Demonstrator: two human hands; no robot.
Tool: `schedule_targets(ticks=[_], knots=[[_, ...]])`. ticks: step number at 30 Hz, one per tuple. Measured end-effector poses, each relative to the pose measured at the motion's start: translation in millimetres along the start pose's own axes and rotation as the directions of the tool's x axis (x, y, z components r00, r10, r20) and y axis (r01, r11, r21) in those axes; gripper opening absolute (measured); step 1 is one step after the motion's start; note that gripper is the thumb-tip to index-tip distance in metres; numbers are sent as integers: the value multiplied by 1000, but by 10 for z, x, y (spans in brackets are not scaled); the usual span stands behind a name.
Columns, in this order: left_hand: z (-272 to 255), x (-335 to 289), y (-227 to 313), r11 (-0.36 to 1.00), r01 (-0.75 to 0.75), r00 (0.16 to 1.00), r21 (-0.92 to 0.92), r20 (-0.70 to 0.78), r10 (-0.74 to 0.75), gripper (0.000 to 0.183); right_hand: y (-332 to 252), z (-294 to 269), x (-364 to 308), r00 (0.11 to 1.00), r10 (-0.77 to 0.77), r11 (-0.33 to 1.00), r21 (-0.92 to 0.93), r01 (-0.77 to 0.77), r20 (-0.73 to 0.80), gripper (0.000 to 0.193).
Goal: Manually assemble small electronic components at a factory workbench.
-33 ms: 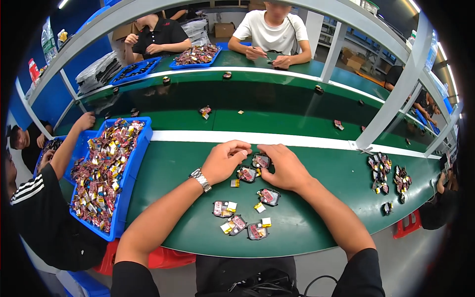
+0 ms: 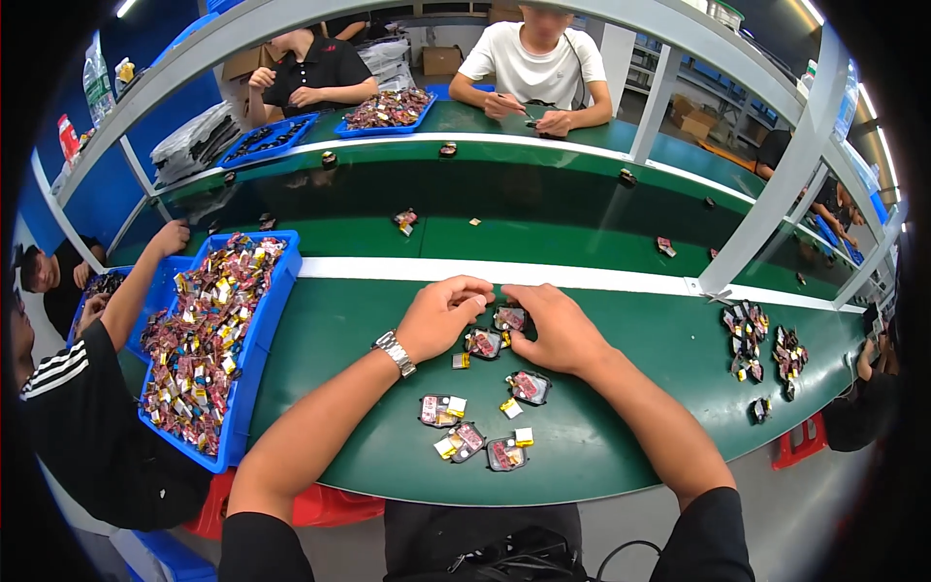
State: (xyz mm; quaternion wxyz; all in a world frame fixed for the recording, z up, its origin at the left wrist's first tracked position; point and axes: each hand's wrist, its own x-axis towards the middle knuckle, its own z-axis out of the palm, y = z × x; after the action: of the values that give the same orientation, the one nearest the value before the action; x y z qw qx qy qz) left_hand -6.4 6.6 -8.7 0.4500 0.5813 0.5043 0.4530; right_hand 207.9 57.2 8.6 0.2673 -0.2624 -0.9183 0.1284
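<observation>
Several small black casings with pink-red circuit boards and yellow-and-silver battery packs lie on the green table. My left hand (image 2: 441, 315), wearing a metal-band watch (image 2: 393, 353), has loosely curved fingers and holds nothing visible. My right hand (image 2: 560, 330) arches over the table with fingers apart, its thumb beside the casings. Between the hands are a far casing (image 2: 510, 318) and a nearer casing (image 2: 482, 342), with a small battery pack (image 2: 461, 361) below. Closer to me lie a right casing (image 2: 529, 388), a left casing (image 2: 441, 410), a middle casing (image 2: 466, 441) and a front casing (image 2: 507, 454).
A blue bin (image 2: 254, 359) heaped with similar parts stands at left, beside a co-worker's arm (image 2: 136, 281). More casings (image 2: 745, 339) are grouped at right. Beyond a white rail (image 2: 485, 274), parts lie on a green belt (image 2: 562, 242). A metal frame post (image 2: 776, 175) rises at right.
</observation>
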Motion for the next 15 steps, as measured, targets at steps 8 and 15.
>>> schedule_targets(ticks=[8,15], knots=[[-102,3,30,992,25,1000,-120,0,-25,30,-103,-60,126,982,-177,979,86,182,-63,46],[-99,-20,145,937,142,984,-319,151,-98,31,-143,-61,98,970,-203,976,56,212,-134,34]])
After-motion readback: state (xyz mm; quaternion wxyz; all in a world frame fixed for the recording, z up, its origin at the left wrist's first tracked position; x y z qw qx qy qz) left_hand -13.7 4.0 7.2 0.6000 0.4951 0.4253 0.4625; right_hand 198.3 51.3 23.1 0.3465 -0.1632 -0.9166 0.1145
